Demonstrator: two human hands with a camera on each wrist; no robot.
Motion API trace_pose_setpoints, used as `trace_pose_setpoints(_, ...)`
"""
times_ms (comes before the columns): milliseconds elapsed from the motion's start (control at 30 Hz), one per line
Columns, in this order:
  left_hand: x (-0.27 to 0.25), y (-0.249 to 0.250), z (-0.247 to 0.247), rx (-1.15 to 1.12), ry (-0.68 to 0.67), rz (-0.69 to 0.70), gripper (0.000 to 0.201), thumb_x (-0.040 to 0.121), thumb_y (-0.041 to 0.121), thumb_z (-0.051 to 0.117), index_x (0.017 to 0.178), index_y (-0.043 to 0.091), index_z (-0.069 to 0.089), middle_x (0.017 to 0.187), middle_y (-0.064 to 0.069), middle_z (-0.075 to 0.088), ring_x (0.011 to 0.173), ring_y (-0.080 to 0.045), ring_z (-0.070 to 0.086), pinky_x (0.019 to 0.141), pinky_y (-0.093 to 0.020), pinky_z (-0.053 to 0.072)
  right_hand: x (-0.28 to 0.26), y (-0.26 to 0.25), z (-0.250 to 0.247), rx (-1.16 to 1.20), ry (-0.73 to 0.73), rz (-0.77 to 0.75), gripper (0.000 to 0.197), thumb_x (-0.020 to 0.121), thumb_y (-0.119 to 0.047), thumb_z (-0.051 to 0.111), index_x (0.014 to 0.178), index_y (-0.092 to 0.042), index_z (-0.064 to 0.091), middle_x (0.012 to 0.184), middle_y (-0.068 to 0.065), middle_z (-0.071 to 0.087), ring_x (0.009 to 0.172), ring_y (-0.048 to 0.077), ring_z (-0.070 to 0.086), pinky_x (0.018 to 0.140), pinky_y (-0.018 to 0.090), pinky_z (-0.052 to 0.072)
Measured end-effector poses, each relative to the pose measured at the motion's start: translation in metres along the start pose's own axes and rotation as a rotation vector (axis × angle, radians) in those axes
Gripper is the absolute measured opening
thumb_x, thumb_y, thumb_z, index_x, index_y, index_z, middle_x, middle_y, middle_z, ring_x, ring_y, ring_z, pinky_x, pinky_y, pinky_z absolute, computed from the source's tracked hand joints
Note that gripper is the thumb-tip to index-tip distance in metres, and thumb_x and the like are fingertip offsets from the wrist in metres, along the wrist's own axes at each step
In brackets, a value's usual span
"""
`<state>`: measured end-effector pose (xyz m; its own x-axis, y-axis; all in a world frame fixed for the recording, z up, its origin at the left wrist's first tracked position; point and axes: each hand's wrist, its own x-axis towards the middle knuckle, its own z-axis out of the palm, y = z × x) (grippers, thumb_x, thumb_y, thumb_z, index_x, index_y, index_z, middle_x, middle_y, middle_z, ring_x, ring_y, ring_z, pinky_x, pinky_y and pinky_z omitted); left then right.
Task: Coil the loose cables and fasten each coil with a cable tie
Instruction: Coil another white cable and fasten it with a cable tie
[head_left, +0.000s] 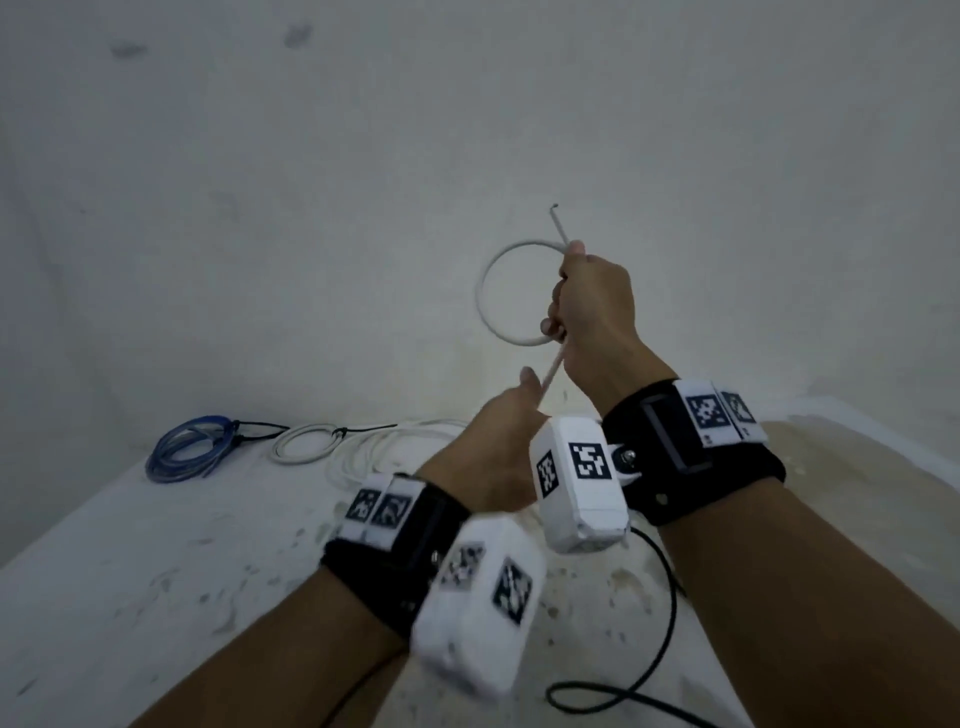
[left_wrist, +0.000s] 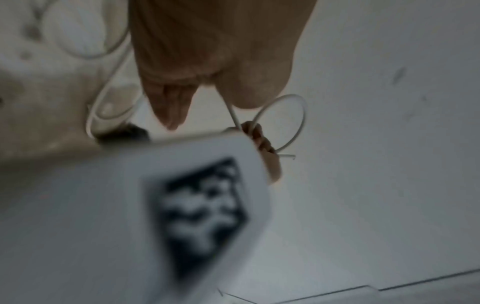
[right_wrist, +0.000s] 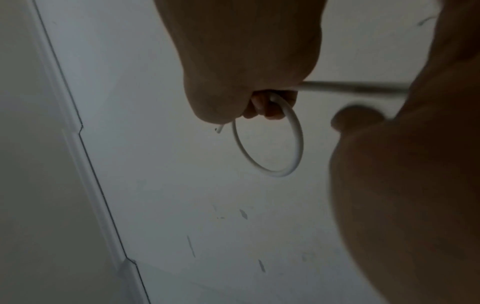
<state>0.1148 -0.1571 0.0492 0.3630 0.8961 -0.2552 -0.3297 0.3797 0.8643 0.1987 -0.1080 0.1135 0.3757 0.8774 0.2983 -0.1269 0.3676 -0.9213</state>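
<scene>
White cable (head_left: 485, 306) is up in the air above the tabletop (head_left: 130, 561), one loop formed. Right hand (head_left: 595, 312) is fisted round the loop's crossing; left hand (head_left: 498, 441) pinches the straight run just below it. Tied blue coil (head_left: 182, 452) and white coil (head_left: 306, 441) sit far left.

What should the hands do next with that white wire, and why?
Probably wind another loop. The right hand grips just one loop of the white cable, and the left hand pinches the straight stretch running on to the loose heap on the table. Much is still uncoiled.
</scene>
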Motion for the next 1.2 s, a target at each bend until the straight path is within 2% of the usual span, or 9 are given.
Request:
trace_pose_setpoints(67,0.004,0.012,0.018,-0.316,0.049,0.029,0.051,0.105,0.034,0.033,0.126,-0.01,0.048,0.096,-0.024,0.065,0.085,-0.031,0.067,0.074,-0.038,0.055,-0.005,-0.007,-0.018,0.002,0.049,-0.037,0.039,0.104,-0.033,0.04,0.072,-0.014,0.05,0.063,0.004,0.044,0.044,0.016,0.041,0.044,0.027,0.039)
trace_pose_setpoints(133,-0.003,0.023,0.034,-0.414,0.162,0.17,0.028,0.099,0.005,0.029,0.105,-0.011,0.051,0.083,-0.025,0.065,0.085,-0.034,0.063,0.09,-0.042,0.053,-0.008,-0.011,-0.038,0.004,0.111,-0.063,0.04,0.104,-0.033,0.039,0.071,-0.014,0.05,0.066,0.006,0.044,0.047,0.018,0.041,0.043,0.026,0.04)
trace_pose_setpoints(200,-0.017,0.026,0.052,-0.367,0.168,0.274,0.025,0.095,-0.007,0.023,0.087,-0.006,0.047,0.062,-0.022,0.064,0.079,-0.035,0.061,0.093,-0.043,0.052,-0.01,-0.014,-0.056,0.022,0.174,-0.067,0.041,0.104,-0.034,0.038,0.071,-0.013,0.049,0.068,0.007,0.043,0.051,0.021,0.041,0.041,0.025,0.04)
trace_pose_setpoints(267,-0.025,0.022,0.066,-0.265,0.166,0.33,0.026,0.093,-0.011,0.022,0.08,0.0,0.042,0.069,-0.024,0.065,0.082,-0.037,0.063,0.089,-0.044,0.055,-0.013,-0.018,-0.07,0.051,0.233,-0.085,0.041,0.105,-0.034,0.037,0.071,-0.013,0.047,0.067,0.007,0.042,0.051,0.021,0.04,0.04,0.023,0.039)
trace_pose_setpoints(367,-0.027,0.013,0.074,-0.051,0.119,0.377,0.025,0.092,-0.012,0.023,0.085,0.0,0.044,0.096,-0.033,0.064,0.087,-0.04,0.066,0.077,-0.042,0.059,-0.018,-0.022,-0.082,0.074,0.282,-0.167,0.041,0.105,-0.033,0.036,0.071,-0.012,0.043,0.063,0.006,0.041,0.048,0.02,0.038,0.038,0.023,0.038)
trace_pose_setpoints(533,-0.033,0.031,0.059,0.36,0.247,0.48,0.029,0.104,0.012,0.035,0.086,-0.002,0.052,0.095,-0.028,0.067,0.068,-0.031,0.069,0.065,-0.039,0.061,-0.032,-0.005,-0.071,0.066,0.187,-0.197,0.04,0.105,-0.031,0.036,0.071,-0.012,0.042,0.06,0.005,0.04,0.047,0.019,0.038,0.042,0.027,0.039)
trace_pose_setpoints(700,-0.032,0.044,0.012,0.962,0.382,0.643,0.022,0.1,0.016,0.05,0.081,0.012,0.062,0.093,-0.005,0.075,0.084,-0.021,0.07,0.087,-0.043,0.056,-0.045,0.015,-0.045,0.347,0.012,0.05,0.04,0.106,-0.029,0.037,0.069,-0.015,0.04,0.045,-0.004,0.033,0.038,0.013,0.029,0.039,0.024,0.031)
trace_pose_setpoints(867,-0.026,0.049,-0.038,0.831,0.491,0.785,0.013,0.089,0.003,0.062,0.092,-0.009,0.058,0.086,-0.014,0.073,0.072,-0.022,0.074,0.077,-0.049,0.059,-0.057,0.039,-0.013,0.513,-0.133,0.244,0.034,0.106,-0.022,0.036,0.072,-0.017,0.041,0.049,-0.005,0.025,0.04,0.011,0.02,0.039,0.023,0.023)
trace_pose_setpoints(1200,-0.02,0.075,-0.097,0.957,0.343,0.849,0.024,0.101,0.006,0.043,0.11,0.0,0.065,0.1,-0.008,0.071,0.069,-0.014,0.07,0.067,-0.029,0.06,-0.053,0.07,0.036,0.45,-0.272,0.322,0.023,0.102,-0.013,0.038,0.082,-0.019,0.048,0.053,-0.004,0.021,0.044,0.012,0.017,0.038,0.023,0.022)
